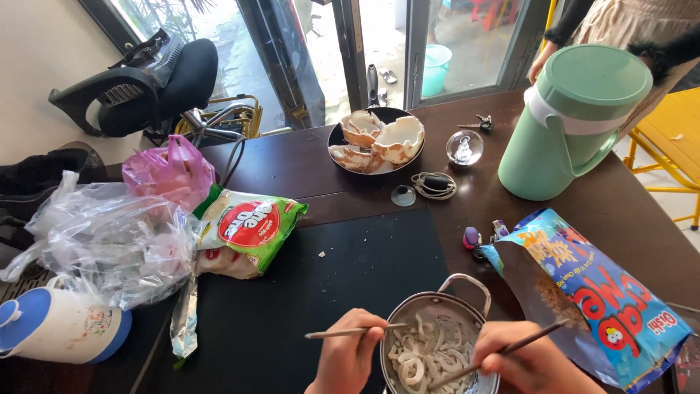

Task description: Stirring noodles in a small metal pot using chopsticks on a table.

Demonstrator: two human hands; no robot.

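Note:
A steel pot (467, 292) with two loop handles sits at the near edge of the dark table (306, 292), holding pale noodle-like strips (430, 354). My left hand (348, 357) rests at the pot's left rim, closed on one thin chopstick (343, 332) that points left. My right hand (529, 365) is at the pot's right side and grips a second chopstick (525, 337), slanting up to the right over an open blue snack bag (605, 292).
A green and white snack packet (248, 226), clear plastic bags (109, 233) and a pink bag (168, 171) lie left. A white and blue jug (58, 325) stands near left. A black bowl of shell pieces (375, 138), a green thermos jug (569, 124), a glass ball (464, 147) and another person (620, 22) are beyond.

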